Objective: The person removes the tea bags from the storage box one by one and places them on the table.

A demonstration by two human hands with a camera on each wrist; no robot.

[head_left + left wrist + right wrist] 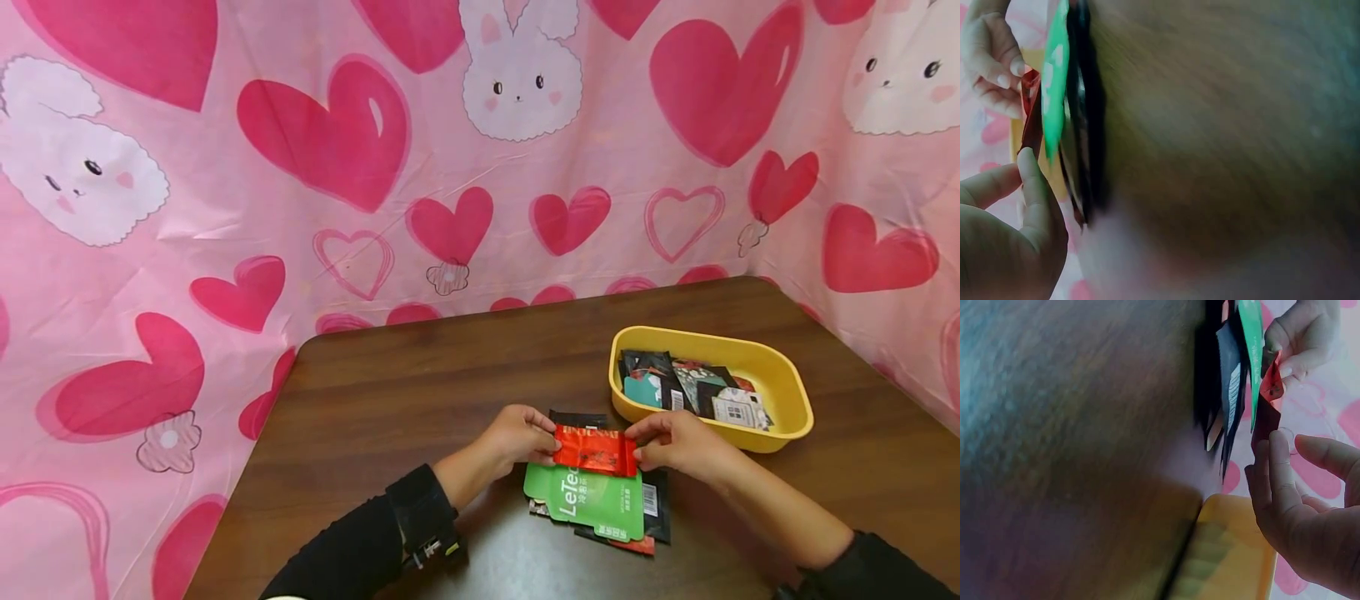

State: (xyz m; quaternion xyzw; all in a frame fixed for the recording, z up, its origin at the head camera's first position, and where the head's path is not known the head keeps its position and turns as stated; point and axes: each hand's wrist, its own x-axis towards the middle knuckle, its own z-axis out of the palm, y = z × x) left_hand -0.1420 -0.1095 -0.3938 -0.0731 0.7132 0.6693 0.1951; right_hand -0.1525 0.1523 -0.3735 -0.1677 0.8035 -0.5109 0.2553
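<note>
Clearly, left fingers (538,419) pinch a red packet (592,450); right fingers (655,423) touch it.

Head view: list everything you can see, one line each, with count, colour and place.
Backdrop: 1, patterned pink, behind scene
Table: 1, brown, before backdrop
Bin: 1, yellow, table's right
Binned packets: several, mixed, inside bin
Lower packets: several, mainly black, on table
Green packet: 1, green, on lower packets
Held packet: 1, red, above green packet
Sleeves: 2, black, on forearms
Left hand: 1, bare, held packet's left end
Right hand: 1, bare, held packet's right end
</note>
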